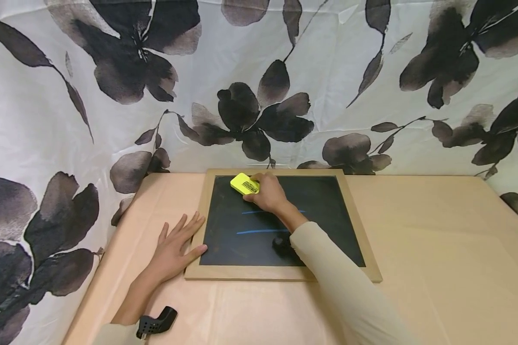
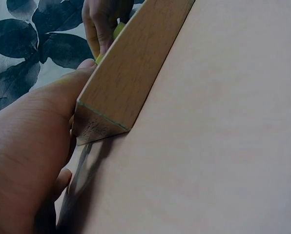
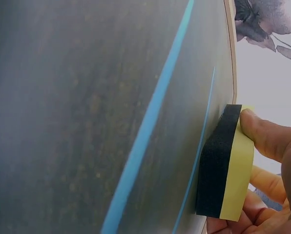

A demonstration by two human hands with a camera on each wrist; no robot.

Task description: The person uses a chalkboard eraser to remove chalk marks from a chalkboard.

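Note:
A small chalkboard [image 1: 224, 249] with a pale wooden frame lies on the table, two blue lines drawn across it. Near its top left, my right hand [image 1: 269, 192] grips a yellow board eraser [image 1: 240, 183] between thumb and fingers. In the right wrist view the eraser [image 3: 237, 175] shows a black pad facing the board, close by the upper blue line [image 3: 206, 114]. My left hand [image 1: 174, 251] rests at the left side of the frame with fingers spread, fingertips on the wood. The left wrist view shows its thumb along the frame's corner [image 2: 101, 119].
The light wooden table [image 1: 436, 249] extends on both sides of the board. A white cloth with dark flowers [image 1: 246, 120] hangs behind it and down the left. A black wrist device [image 1: 157, 322] sits at my left sleeve.

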